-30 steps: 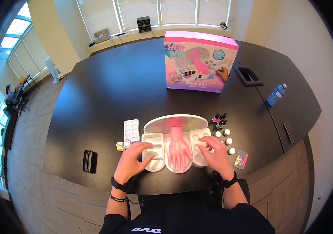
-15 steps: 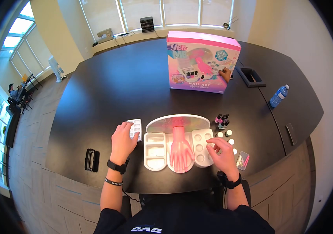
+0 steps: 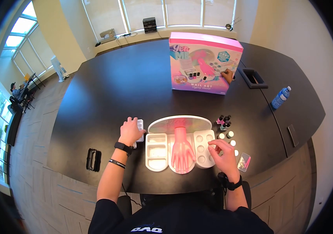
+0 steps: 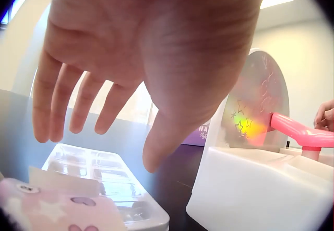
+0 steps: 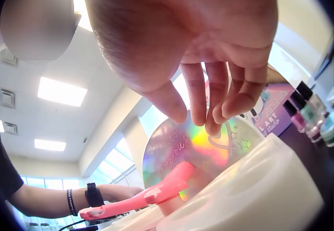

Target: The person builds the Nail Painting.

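Observation:
In the head view my left hand (image 3: 130, 132) hovers over a white compartment tray (image 3: 140, 134) and hides most of it. The left wrist view shows the fingers spread and pointing down above this tray (image 4: 112, 176), holding nothing. A pink roll (image 4: 62, 207) printed with stars and hearts lies at the tray's near end. My right hand (image 3: 225, 154), fingers loosely bent and holding nothing, is over the right edge of a white nail art station (image 3: 156, 167). A pink model hand (image 3: 182, 154) lies palm down in the station's middle, before a shiny rainbow backboard (image 3: 166, 126).
Nail polish bottles (image 3: 225, 121) and several white-capped jars (image 3: 230, 135) stand right of the station, near a small clear case (image 3: 243, 162). A large pink box (image 3: 205, 64) stands behind. A water bottle (image 3: 281, 97) is far right, a black case (image 3: 93, 160) left.
My left hand has moved left and away from me, from the station's left compartments to the white tray. The right hand has shifted slightly right.

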### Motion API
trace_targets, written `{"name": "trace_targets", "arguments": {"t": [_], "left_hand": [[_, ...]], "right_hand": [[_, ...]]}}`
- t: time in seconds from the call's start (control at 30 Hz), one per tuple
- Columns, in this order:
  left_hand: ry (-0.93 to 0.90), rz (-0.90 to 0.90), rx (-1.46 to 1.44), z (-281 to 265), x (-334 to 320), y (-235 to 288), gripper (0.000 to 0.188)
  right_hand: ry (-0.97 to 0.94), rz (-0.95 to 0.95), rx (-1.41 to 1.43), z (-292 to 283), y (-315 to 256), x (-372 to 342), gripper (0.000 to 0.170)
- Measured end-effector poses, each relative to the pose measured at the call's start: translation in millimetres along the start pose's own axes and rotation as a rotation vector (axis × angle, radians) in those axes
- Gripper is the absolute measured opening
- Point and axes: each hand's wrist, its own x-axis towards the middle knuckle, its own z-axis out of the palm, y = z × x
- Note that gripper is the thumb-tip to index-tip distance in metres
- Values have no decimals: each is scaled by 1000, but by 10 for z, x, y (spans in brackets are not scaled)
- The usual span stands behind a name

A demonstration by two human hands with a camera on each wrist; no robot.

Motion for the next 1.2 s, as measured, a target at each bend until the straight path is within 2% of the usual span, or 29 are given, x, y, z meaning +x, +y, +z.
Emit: {"name": "trace_targets", "arguments": {"t": [0.07,0.13,0.47,0.53,0.67,0.97,1.03,1.2], "left_hand": [[-48,-36,31,4,33,20,68],[-158,-102,48,11,64,33,80],[-127,-84,17,90,79,-19,80],[-15,-49,-30,62,29,9,86],[87,-44,-76,-80,-65,120,88],[388,34,-247,-436,-345,382,82],[502,57,-276,-491,-419,443,80],[607,72,-317,-539,-567,558,79]], "right_hand": [[-6,11,9,-8,-6,-7,19],[-3,12,14,-13,2,-9,18],[8,27,25,-24,11,-21,17],[7,24,24,-14,24,-25,17],[7,16,30,-10,16,-26,18],[14,8,11,20,57,-40,18],[19,12,11,18,23,-36,17],[34,15,12,20,27,-39,15]]}}
